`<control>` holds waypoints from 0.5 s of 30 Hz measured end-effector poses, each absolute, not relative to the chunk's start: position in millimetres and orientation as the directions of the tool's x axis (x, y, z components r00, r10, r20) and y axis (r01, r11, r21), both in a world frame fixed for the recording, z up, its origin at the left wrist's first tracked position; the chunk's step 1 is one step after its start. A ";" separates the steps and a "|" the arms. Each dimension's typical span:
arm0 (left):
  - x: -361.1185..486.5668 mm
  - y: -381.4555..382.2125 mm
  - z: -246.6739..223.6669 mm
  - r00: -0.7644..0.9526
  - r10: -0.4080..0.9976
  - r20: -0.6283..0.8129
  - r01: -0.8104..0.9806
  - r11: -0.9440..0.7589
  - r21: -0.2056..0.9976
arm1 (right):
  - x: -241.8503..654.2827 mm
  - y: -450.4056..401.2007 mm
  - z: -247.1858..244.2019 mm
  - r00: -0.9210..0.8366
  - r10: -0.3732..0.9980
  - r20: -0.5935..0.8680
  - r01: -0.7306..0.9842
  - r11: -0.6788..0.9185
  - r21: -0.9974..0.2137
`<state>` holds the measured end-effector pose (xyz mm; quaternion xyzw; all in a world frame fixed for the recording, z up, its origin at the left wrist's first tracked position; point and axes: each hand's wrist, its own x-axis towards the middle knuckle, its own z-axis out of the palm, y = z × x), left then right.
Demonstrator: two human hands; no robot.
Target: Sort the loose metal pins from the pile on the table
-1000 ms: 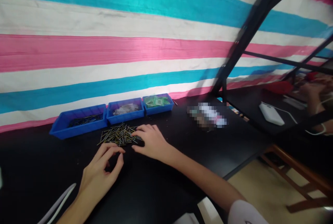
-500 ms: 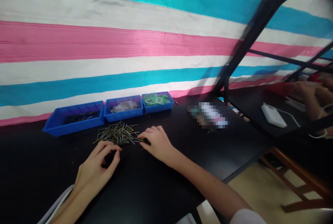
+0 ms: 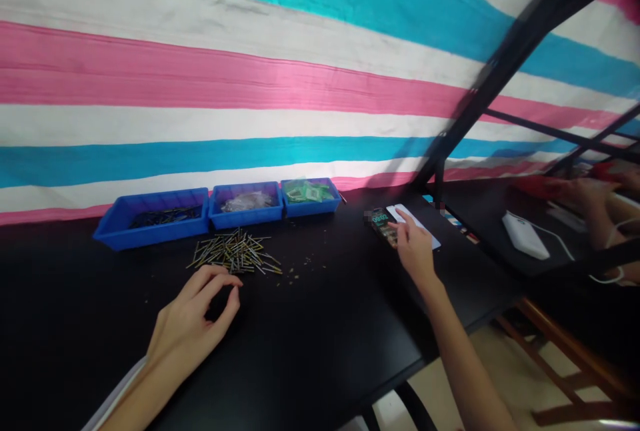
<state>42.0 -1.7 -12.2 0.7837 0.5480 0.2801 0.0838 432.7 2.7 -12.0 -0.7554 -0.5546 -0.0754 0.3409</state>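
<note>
My left hand (image 3: 197, 311) rests on the black table, loosely curved, its thumb close to the fingertips and nothing visible between them. Just beyond it lies a loose heap of thin metal rods with yellowish parts (image 3: 235, 251), like small drill bits. Farther right, my right hand (image 3: 415, 244) is over a phone (image 3: 382, 223) whose lit screen shows digits. Its fingers are stretched out above the screen and a white sheet or card (image 3: 427, 231) beside it; whether a fingertip touches the glass I cannot tell.
Three blue bins stand along the striped sheet: one with dark thin pieces (image 3: 113, 234), one with clear bags (image 3: 245, 221), one with green-white packets (image 3: 313, 207). Small crumbs (image 3: 295, 276) lie right of the heap. A white device with a cable (image 3: 525, 235) and another person's hands (image 3: 595, 194) are beyond the black frame.
My right hand has left the heap's right edge and moved right to the phone. My left hand has stayed in front of the heap. The view has shifted slightly.
</note>
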 end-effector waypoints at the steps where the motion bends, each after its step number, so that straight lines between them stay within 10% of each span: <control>1: 42.1 -2.0 -12.6 0.247 0.905 0.346 0.812 -0.388 0.436 | 437.4 -1.4 -16.3 0.361 0.790 0.496 0.901 -0.159 -0.404; 15: 39.2 -0.5 -16.3 0.242 0.920 0.308 0.822 -0.363 0.439 | 425.7 5.8 -15.7 0.286 0.841 0.459 0.918 -0.103 -0.384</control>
